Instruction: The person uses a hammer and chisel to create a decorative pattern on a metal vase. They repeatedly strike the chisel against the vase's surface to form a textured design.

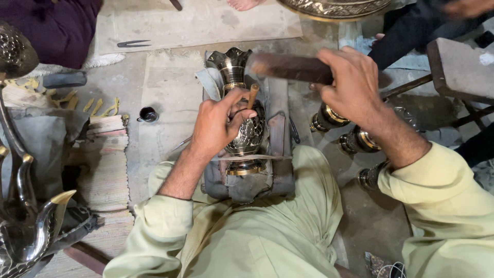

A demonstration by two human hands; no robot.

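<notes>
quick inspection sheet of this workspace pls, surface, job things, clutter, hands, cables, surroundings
surface: dusty floor with cardboard sheets; padded block in the lap
job's things: engraved metal vase lying on the block; punch; dark mallet, blurred
clutter: small black cup, yellow scraps, stacked mats, three more vases
grippers: left hand holds the punch on the vase; right hand grips the mallet
cables: nothing seen
surroundings: metal spouts at left; another person's foot at top
</notes>
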